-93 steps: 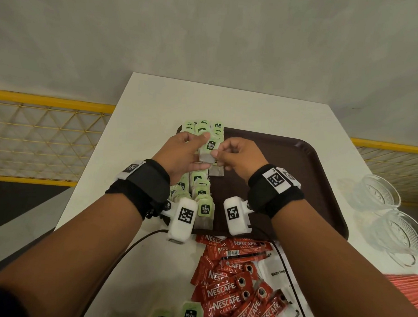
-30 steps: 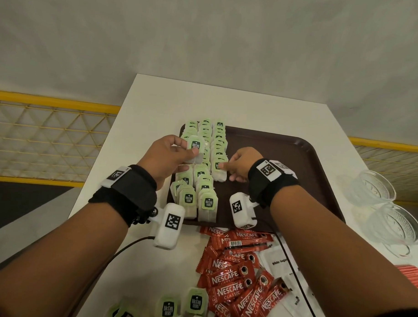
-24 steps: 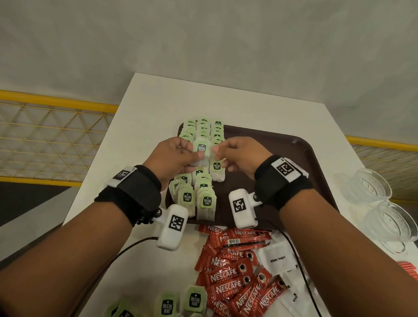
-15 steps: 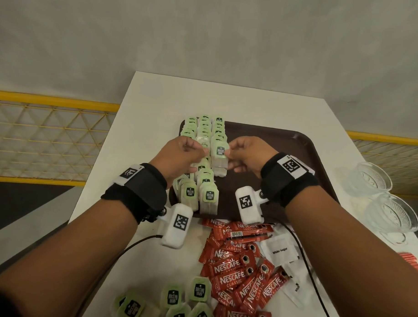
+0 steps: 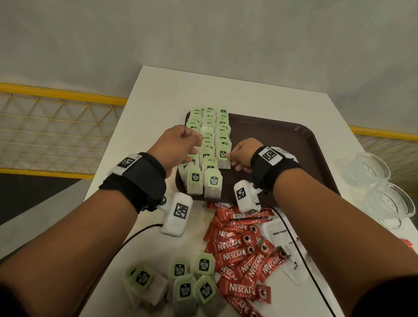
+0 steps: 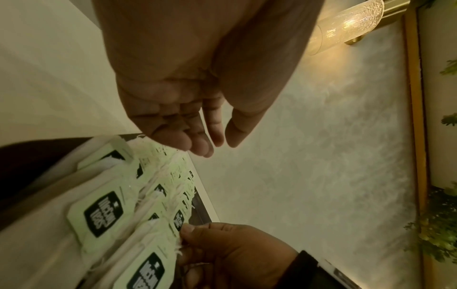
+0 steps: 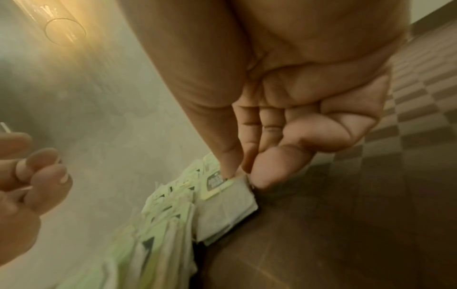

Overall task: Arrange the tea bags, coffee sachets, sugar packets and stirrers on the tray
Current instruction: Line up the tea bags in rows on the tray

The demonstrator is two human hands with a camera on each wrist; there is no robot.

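**Right hand pinches a tea bag in the third row; left hand hovers with nothing in it**

The right hand rests on the brown tray beside the rows of tea bags. Its thumb and forefinger close on the green tag of the nearest tea bag in the right-hand row, while the other fingers curl loosely toward the palm. That bag lies on the tray floor, touching the row's other bags.

The left hand hangs over the left rows. In the left wrist view its fingers are nearly straight and close together, with the thumb a little apart, and hold nothing; whether the fingertips touch the bags below cannot be told.

On the white tabletop, near the tray's front edge, lie a heap of red coffee sachets, some white sugar packets partly under the right forearm, and a loose cluster of tea bags. Two glass bowls stand to the right.
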